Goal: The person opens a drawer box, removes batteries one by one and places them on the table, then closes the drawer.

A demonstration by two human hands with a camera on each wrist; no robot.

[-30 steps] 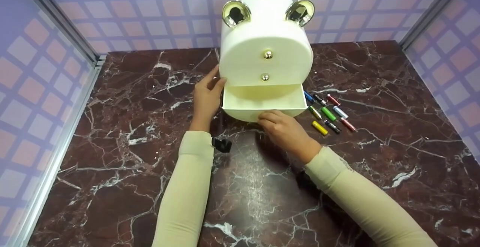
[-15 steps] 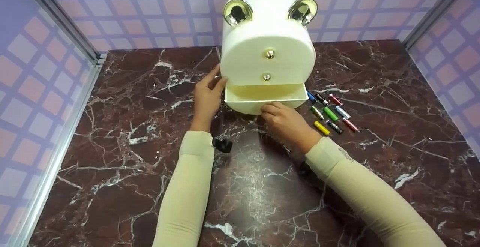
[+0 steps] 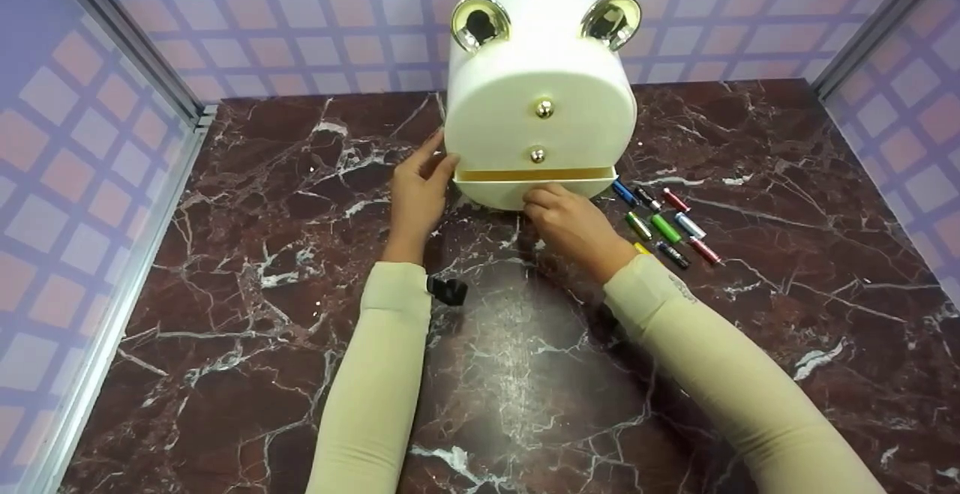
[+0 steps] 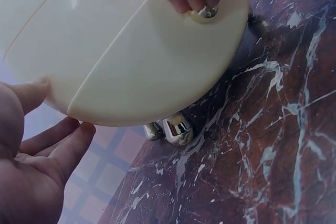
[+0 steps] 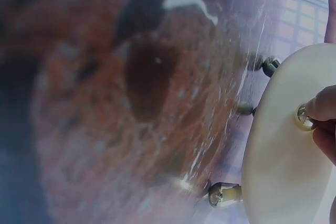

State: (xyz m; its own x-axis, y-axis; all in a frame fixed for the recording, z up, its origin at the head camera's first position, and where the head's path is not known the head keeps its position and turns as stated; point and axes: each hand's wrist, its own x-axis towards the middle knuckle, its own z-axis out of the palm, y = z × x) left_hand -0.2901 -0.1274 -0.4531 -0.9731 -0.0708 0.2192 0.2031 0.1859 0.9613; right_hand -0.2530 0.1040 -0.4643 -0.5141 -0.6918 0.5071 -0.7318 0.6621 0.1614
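Note:
A white rounded desktop drawer box (image 3: pixel 540 44) with two gold ear-shaped pieces stands at the back of the table. Its bottom drawer (image 3: pixel 487 193) sticks out slightly, with a narrow gap along its top edge. My right hand (image 3: pixel 571 223) pinches the gold knob (image 5: pixel 303 119) on that drawer's front between thumb and fingers. My left hand (image 3: pixel 418 188) rests against the box's left side. In the left wrist view, its thumb (image 4: pixel 32 94) touches the front near the edge and its fingers lie along the side. Gold feet (image 4: pixel 178 128) show under the box.
Several small coloured cylinders that look like batteries, among them a green one (image 3: pixel 665 229) and a red one (image 3: pixel 705 251), lie right of the box. Two more gold knobs sit above the bottom drawer. Tiled panels (image 3: pixel 337 29) border the dark marbled table (image 3: pixel 247 374).
The bottom drawer has slid inward, from well pulled out to nearly closed. My right hand has moved forward with its knob. The left hand has stayed at the box's side.

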